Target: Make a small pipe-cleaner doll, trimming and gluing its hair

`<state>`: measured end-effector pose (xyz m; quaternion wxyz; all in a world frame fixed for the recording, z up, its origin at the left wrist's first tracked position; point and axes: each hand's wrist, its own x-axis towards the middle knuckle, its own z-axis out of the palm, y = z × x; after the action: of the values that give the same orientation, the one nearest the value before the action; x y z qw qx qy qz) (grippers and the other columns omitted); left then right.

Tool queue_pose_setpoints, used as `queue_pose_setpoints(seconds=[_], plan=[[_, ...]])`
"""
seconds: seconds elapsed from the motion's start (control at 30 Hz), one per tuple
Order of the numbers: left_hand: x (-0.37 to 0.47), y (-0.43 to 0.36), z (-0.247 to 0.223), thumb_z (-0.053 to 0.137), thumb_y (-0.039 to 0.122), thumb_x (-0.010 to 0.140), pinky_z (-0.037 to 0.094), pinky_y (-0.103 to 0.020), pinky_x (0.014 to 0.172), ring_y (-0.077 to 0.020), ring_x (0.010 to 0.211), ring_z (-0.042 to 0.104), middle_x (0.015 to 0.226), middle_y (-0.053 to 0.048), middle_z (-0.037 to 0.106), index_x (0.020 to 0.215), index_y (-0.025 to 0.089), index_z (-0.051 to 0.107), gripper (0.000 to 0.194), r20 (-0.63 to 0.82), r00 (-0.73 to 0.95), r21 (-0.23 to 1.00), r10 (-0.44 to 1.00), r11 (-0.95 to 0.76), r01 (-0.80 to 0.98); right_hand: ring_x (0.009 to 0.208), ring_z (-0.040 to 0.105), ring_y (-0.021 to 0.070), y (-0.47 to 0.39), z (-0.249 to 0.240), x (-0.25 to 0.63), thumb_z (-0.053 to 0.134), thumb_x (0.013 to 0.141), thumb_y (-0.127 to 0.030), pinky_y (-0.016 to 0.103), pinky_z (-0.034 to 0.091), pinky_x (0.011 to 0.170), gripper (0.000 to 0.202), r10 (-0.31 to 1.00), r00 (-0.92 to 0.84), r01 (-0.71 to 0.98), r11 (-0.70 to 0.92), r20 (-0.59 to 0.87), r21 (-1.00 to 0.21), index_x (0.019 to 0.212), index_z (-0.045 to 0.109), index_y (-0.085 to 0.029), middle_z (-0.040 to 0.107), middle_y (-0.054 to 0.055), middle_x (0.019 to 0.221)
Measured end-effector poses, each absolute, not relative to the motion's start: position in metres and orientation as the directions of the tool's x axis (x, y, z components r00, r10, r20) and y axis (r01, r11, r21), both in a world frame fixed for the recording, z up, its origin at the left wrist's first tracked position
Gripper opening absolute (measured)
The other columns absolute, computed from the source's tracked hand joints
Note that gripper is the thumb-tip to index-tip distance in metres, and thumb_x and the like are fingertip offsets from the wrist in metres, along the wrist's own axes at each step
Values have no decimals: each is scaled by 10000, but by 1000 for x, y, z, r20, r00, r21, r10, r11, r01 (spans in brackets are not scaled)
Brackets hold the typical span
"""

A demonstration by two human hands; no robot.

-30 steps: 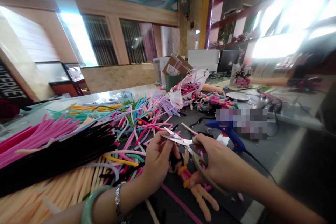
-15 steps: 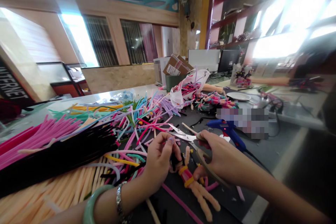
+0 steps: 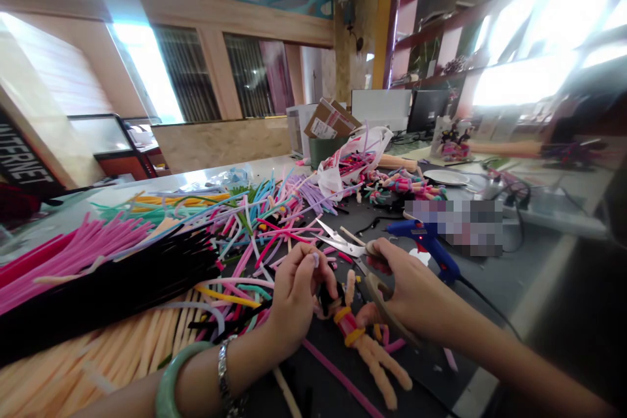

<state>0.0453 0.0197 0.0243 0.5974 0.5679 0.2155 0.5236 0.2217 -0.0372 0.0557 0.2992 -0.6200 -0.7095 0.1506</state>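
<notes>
My left hand (image 3: 300, 287), its fingers pinched, is at the black-haired head end of a pipe-cleaner doll (image 3: 349, 328). What lies between the fingertips is too small to tell. The doll has a pink and yellow body and peach arms and legs; its legs point down to the right. My right hand (image 3: 404, 284) is wrapped round the handles of scissors (image 3: 343, 245). Their blades are parted and point up and left, just above my left fingertips. Part of the handle is hidden by the hand.
Bundles of black (image 3: 112, 281), pink (image 3: 98, 248) and peach pipe cleaners (image 3: 122, 346) cover the left. A blue glue gun (image 3: 426, 241) with its cord lies at the right. Farther back are a plastic bag (image 3: 355, 160), finished dolls (image 3: 409, 183) and a white plate (image 3: 445, 177).
The scissors have tilted slightly, and their blades look a little wider apart. My left hand and the doll have barely moved.
</notes>
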Motion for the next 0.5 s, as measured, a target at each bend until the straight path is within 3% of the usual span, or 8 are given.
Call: queue_pose_setpoints(seconds=[0.17,0.5], plan=[[48,19,27,491,266,892,464,-248,608,-117,580,599,618,19,610,754,174,484,166,350,314,903,883,-228,-364,889,555,256,-37,53,221,771,548,-445,350,444,741,566,967,-80,792,210,243,-573,980,505,-194,585,70,981],[48,21,21,485,218,857,458,-237,565,-137,596,609,611,11,615,753,172,512,117,347,322,876,881,-182,-447,936,513,239,-42,48,214,844,510,-444,361,430,837,605,960,-162,768,268,229,-582,949,521,-181,547,66,1005]])
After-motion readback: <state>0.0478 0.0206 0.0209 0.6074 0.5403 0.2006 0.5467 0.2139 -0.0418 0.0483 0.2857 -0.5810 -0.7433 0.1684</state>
